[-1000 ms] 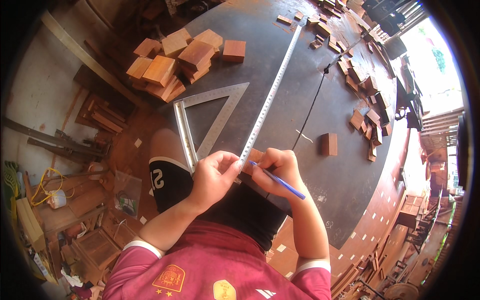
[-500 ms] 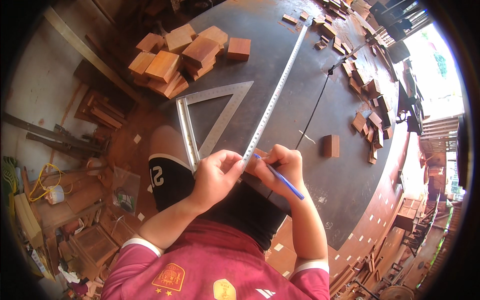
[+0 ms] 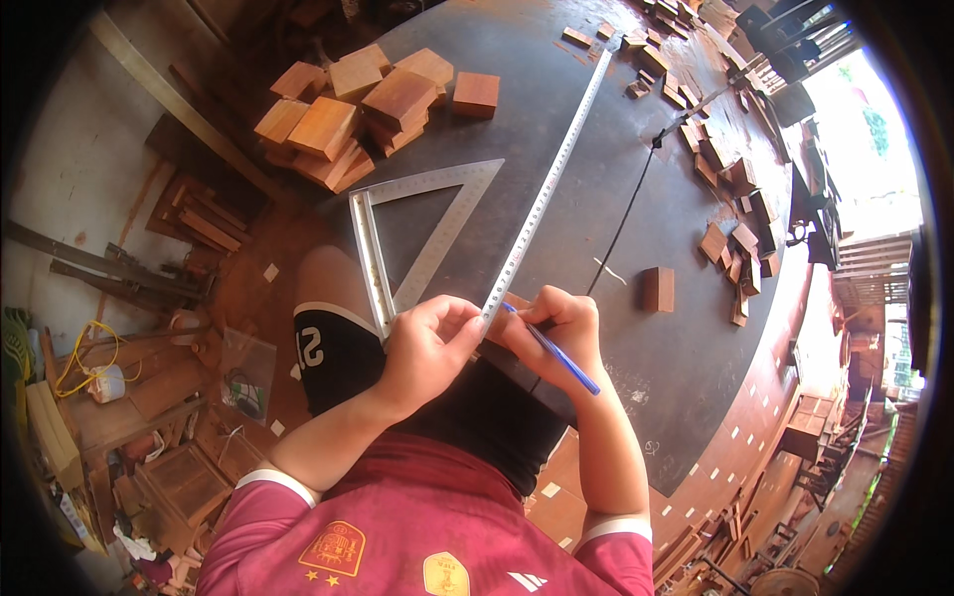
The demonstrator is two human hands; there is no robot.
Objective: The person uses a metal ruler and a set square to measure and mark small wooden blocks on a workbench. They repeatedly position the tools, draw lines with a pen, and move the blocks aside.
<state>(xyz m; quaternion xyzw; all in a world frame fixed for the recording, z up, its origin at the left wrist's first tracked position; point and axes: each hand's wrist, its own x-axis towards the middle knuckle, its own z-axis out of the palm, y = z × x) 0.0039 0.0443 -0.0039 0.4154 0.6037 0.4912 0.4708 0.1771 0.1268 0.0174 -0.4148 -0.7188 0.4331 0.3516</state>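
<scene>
Dark tabletop (image 3: 661, 397): a steel rule (image 3: 545, 189) ran forward from the left hand (image 3: 432, 343).
Against half a second earlier, rule and partly hidden wood piece (image 3: 515, 299), just right of that hand, showed scarcely any shift; marking apparently remained at one spot. Left hand, angled inward, pinched the rule's near end; right hand (image 3: 558, 326), fingers curled, gripped a blue pen (image 3: 564, 360).

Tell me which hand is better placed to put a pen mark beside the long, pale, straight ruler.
The right hand, most likely: it holds the slim blue pen, its tip close to the near end of the ruler. The left hand pinches that end, so it seems less free.
</scene>
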